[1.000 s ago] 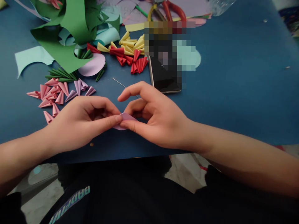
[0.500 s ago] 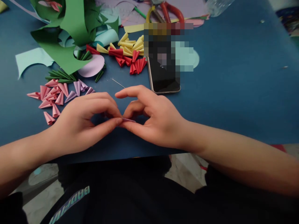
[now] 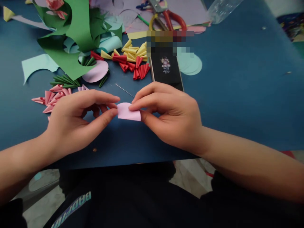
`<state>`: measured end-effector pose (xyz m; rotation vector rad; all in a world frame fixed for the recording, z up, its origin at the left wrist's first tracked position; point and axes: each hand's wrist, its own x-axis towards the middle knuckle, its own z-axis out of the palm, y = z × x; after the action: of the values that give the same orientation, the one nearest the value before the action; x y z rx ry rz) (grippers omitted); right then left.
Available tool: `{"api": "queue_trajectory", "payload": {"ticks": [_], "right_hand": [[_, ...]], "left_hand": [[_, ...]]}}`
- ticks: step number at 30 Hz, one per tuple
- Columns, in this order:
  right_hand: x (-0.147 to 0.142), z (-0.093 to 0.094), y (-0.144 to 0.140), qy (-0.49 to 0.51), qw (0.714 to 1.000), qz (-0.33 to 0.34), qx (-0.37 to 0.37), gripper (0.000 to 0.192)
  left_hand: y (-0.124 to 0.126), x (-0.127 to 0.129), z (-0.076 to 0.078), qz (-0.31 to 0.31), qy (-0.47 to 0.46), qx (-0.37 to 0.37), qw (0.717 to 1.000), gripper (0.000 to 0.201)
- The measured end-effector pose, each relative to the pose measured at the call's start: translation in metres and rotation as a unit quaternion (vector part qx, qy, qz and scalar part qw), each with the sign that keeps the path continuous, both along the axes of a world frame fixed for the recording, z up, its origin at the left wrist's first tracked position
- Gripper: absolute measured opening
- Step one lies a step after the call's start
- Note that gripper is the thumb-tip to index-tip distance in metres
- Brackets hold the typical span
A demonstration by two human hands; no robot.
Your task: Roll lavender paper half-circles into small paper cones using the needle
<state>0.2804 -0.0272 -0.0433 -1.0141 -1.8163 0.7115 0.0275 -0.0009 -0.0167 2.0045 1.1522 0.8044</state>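
Note:
A pale pink-lilac paper half-circle [image 3: 125,112], its straight edge facing me, is held just above the near part of the table. My right hand [image 3: 173,115] pinches its right end, index fingertip on the front face and thumb at the corner. At the left end, the thumb and a finger of my left hand [image 3: 76,117] close on the paper's edge, while the index finger stretches above. Behind the paper lies a thin needle-like metal pin [image 3: 124,90]. Small pink paper cones [image 3: 51,98] lie beyond my left hand, partly covered by it.
A phone [image 3: 165,74] lies beyond my right hand, beside pale blue paper discs [image 3: 192,65]. Red cones [image 3: 141,71], yellow cones [image 3: 131,50] and dark green rolls [image 3: 65,81] lie near green paper scraps [image 3: 79,25]. Scissors [image 3: 174,19] and a clear plastic bottle [image 3: 223,11] sit farther back.
The paper, seen nearly edge-on before, now faces me as a half-circle. My hands have moved apart slightly, the right one shifting rightward and covering the phone's lower end.

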Motion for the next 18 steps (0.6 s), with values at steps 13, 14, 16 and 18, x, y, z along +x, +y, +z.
{"api": "queue_trajectory", "payload": {"ticks": [13, 14, 16, 18], "right_hand": [[0.0016, -0.0052, -0.0018, -0.002, 1.0, 0.013, 0.025, 0.019], [0.002, -0.0057, -0.0017, -0.005, 1.0, 0.016, 0.023, 0.019], [0.0024, -0.0065, -0.0017, -0.009, 0.999, 0.024, 0.021, 0.018], [0.0025, -0.0065, -0.0017, -0.013, 0.999, 0.032, 0.023, 0.018]], "left_hand": [[0.0033, 0.0023, 0.0036, 0.003, -0.115, -0.167, 0.979, 0.019], [0.0034, 0.003, 0.0034, -0.006, -0.115, -0.159, 0.981, 0.018], [0.0033, 0.0045, 0.0039, -0.019, -0.118, -0.149, 0.982, 0.018], [0.0031, 0.0058, 0.0052, -0.03, -0.124, -0.15, 0.98, 0.02]]}}
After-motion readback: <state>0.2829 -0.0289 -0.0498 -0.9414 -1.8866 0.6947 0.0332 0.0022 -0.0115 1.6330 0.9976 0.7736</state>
